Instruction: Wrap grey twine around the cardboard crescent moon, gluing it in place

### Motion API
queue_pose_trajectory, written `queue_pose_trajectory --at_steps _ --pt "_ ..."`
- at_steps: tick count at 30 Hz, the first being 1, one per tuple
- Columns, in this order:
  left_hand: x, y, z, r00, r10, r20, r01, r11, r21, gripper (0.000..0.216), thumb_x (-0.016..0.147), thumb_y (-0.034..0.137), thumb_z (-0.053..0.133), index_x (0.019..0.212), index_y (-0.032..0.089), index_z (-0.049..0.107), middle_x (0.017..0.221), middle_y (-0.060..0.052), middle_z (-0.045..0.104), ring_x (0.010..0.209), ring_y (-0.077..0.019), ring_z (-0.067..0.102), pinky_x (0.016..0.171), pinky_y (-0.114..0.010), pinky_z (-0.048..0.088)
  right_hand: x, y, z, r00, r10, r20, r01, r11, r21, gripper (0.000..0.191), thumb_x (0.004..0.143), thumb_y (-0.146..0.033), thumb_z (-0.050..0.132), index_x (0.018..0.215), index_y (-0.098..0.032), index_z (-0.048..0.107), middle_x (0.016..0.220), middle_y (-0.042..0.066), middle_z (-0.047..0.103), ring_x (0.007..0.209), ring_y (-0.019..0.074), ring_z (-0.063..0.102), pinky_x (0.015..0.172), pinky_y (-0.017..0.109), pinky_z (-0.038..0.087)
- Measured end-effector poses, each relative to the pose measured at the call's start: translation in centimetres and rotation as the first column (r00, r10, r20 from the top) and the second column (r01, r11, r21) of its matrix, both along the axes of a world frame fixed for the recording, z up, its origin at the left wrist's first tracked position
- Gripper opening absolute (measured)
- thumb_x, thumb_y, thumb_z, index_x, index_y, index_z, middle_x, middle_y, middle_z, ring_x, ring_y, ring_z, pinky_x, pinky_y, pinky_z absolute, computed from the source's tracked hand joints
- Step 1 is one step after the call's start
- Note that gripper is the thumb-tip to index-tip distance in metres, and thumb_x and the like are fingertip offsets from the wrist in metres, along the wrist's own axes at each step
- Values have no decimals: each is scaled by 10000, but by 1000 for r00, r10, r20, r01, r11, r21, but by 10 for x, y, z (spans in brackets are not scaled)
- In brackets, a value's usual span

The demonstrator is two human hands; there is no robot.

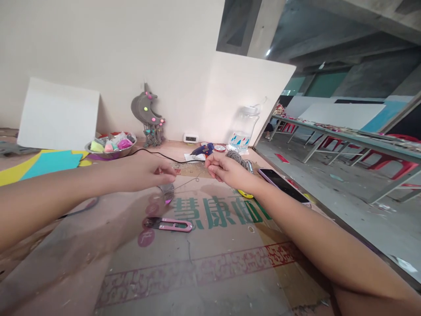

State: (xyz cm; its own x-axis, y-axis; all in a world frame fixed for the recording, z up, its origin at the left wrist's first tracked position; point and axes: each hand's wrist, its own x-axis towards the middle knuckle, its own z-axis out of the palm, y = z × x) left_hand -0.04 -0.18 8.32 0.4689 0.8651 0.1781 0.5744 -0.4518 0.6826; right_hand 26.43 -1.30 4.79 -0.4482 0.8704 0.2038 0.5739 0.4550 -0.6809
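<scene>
The right hand (223,169) pinches the grey thread (188,181), which runs between both hands. The left hand (156,170) has curled fingers; its grip cannot be determined. Pink-handled snips (174,225) lie nearby.

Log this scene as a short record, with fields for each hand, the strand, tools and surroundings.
Left hand: fingers curled, near a small gray bundle; grip unclear
Right hand: fingers drawn together; grip unclear
Strand: thin, gray, loosely looped between the hands
Tools: pink-handled snips lying flat; glue gun farther back
Right side: phone lying flat
Back: bottle, moon decoration
</scene>
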Motion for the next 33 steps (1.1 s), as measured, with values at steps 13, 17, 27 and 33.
queue_pose_trajectory --at_steps 13,17,27,33 --pt "53 10 -40 968 -253 4 241 916 -321 323 768 488 553 781 173 620 598 27 562 530 -93 497 504 -193 366 -3 -5 11 979 -192 -62 200 965 172 140 834 -265 498 947 -183 512 743 -11 538 550 88 450 546 234 370" --pt "38 16 -48 960 -228 163 276 875 -399 335 783 464 559 881 151 627 715 -2 593 590 -88 504 540 -189 384 -3 -12 25 984 -169 62 170 986 0 375 866 -485 440 738 -163 584 565 -8 516 479 97 456 481 231 358" --pt "31 8 -38 958 -275 79 286 901 -326 310 782 454 550 768 174 683 638 6 640 550 -91 553 507 -178 393 -40 -24 -9 985 -14 171 33 993 -109 315 878 -428 459 904 -177 648 700 -3 615 566 98 513 523 212 361" --pt "31 9 -42 942 -327 72 331 879 -343 309 797 425 515 735 168 675 645 7 653 528 -86 553 498 -183 406 -43 -29 -14 943 -110 315 94 993 65 288 889 -316 446 738 -171 643 604 -17 586 516 84 456 508 210 298"
